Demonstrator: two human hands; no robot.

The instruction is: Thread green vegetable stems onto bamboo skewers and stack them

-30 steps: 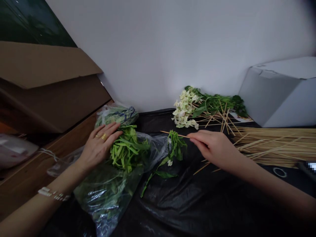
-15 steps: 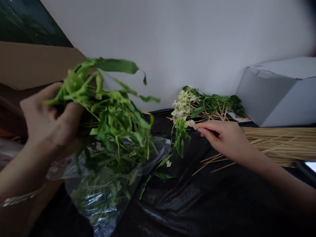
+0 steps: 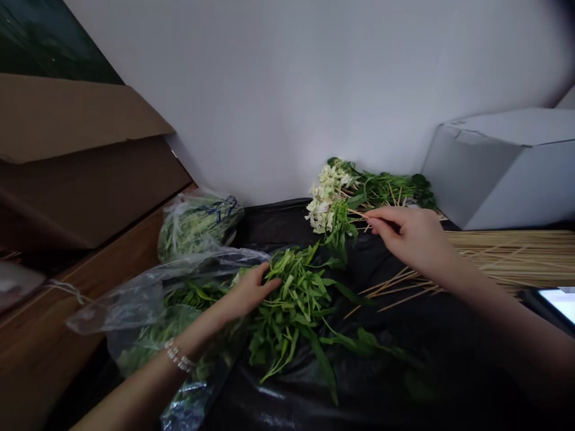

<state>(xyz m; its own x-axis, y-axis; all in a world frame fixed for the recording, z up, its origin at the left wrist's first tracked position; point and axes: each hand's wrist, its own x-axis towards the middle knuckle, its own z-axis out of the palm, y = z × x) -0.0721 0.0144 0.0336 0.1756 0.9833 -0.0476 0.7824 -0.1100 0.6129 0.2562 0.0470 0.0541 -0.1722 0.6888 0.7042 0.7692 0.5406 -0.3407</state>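
My left hand (image 3: 249, 291) rests at the edge of a heap of leafy green stems (image 3: 296, 293) on the black plastic sheet, thumb and finger apart. Beneath that forearm lies a clear plastic bag (image 3: 135, 302) with more greens inside. Between the thumb and fingertips of my right hand (image 3: 404, 230) is a thin wooden skewer (image 3: 358, 213), with a bunch of greens at its far end. Just beyond stand pale, ruffled leaf pieces (image 3: 326, 200) and bundled greens (image 3: 386, 182) on several skewers.
Loose skewers (image 3: 507, 254) lie in a thick row at right, near a lit phone (image 3: 554, 305). A white box (image 3: 489, 170) stands by the wall. To the left are a cardboard box (image 3: 85, 191) and a second bag of greens (image 3: 193, 230).
My left hand has brought the clump of greens down from the upper left onto the black sheet, and its fingers have opened. My right hand, still pinching the skewer, has shifted little.
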